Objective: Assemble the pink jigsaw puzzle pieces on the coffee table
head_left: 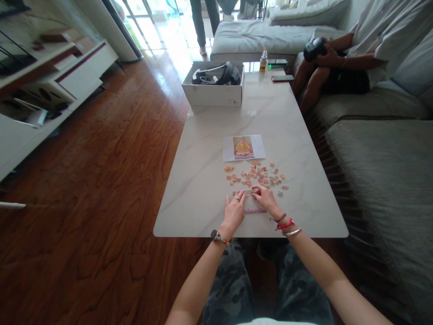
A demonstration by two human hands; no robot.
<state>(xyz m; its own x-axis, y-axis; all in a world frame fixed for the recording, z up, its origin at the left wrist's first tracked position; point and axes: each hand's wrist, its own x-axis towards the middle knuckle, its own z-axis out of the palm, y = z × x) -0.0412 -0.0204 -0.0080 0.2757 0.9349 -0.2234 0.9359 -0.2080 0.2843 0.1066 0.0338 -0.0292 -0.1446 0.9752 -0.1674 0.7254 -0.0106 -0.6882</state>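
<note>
My left hand lies with its fingers stretched out, fingertips on the left part of a joined row of jigsaw pieces. At the right end of that row, my right hand has thumb and fingers closed on a small jigsaw piece, mostly hidden by the fingers. Nearer the table's front edge runs a purple strip of jigsaw pieces, partly covered by my left hand. Beyond both hands is a scatter of loose orange and pink jigsaw pieces. One greenish piece lies right of my right hand.
A creased sheet with a printed picture lies past the pieces on the marble-patterned table. Farther back are a white box holding a headset, a bottle and a phone. Another person sits on the sofa at right, holding a dark device.
</note>
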